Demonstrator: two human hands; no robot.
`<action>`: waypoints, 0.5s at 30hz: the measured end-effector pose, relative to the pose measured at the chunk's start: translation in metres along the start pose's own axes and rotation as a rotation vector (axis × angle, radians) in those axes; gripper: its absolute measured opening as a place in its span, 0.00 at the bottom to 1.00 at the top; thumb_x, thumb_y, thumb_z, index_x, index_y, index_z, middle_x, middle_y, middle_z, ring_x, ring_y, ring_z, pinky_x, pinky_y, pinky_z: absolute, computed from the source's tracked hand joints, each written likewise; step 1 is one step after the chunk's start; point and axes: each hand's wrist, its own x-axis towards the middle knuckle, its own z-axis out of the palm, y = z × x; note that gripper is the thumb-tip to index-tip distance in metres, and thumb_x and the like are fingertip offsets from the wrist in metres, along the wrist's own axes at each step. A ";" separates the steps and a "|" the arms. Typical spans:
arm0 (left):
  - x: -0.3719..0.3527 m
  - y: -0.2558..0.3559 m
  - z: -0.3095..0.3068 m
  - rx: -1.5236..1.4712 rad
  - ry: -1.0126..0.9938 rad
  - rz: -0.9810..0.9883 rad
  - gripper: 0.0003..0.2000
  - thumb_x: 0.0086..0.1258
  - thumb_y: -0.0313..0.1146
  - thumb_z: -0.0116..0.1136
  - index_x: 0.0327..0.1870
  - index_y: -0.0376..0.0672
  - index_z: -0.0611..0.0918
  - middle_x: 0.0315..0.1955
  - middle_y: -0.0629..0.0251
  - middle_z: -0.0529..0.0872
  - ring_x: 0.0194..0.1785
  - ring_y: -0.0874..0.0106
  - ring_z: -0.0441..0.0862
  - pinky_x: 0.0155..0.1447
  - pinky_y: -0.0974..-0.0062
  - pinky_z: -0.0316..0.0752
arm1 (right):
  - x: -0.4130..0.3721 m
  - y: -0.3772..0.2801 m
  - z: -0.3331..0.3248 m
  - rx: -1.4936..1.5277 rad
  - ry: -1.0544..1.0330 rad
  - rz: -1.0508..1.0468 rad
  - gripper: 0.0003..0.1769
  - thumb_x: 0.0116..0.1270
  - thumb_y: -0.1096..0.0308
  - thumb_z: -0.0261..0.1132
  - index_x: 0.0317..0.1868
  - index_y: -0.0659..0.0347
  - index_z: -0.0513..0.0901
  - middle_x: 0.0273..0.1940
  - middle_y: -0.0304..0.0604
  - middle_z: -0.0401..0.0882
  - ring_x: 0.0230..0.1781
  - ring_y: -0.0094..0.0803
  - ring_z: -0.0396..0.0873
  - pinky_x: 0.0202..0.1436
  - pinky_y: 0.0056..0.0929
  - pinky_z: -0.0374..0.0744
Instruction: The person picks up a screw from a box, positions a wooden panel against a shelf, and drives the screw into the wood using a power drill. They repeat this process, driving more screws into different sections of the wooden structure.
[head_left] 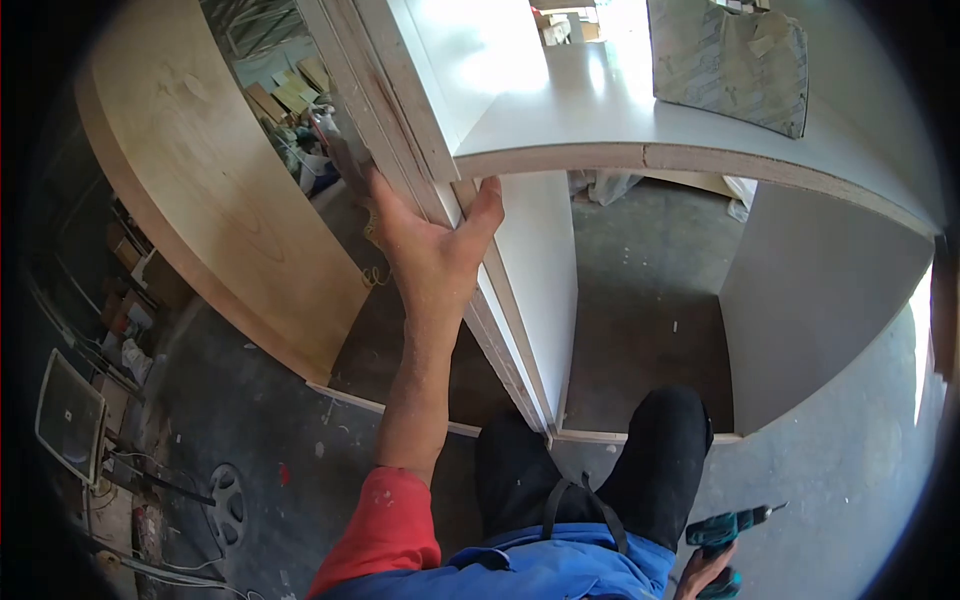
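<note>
Near the middle, my left hand (435, 235) is wrapped round the upright edges of the cabinet panels (400, 110), its thumb just under the curved white shelf (640, 155). The fingertips on the far side are partly hidden. At the lower right, my right hand (708, 570) grips the handle of a teal and black power drill (725, 528), whose bit points right. A torn, paper-covered block (730, 65) stands on the shelf. Below the shelf is an open compartment with a white side panel (820, 290).
A curved wooden panel (220, 200) stands on the left. A floodlight (70, 415) and cables are at the far left, with a grey weight plate (228, 505) beside them. Loose boards (295, 90) and clutter lie behind the cabinet.
</note>
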 end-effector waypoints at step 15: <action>-0.003 -0.009 0.001 -0.033 -0.046 0.076 0.37 0.54 0.29 0.74 0.63 0.29 0.65 0.56 0.49 0.76 0.59 0.62 0.74 0.67 0.64 0.66 | 0.090 -0.242 -0.006 0.101 -0.092 -0.592 0.05 0.69 0.69 0.67 0.36 0.58 0.79 0.30 0.34 0.77 0.31 0.22 0.75 0.34 0.24 0.73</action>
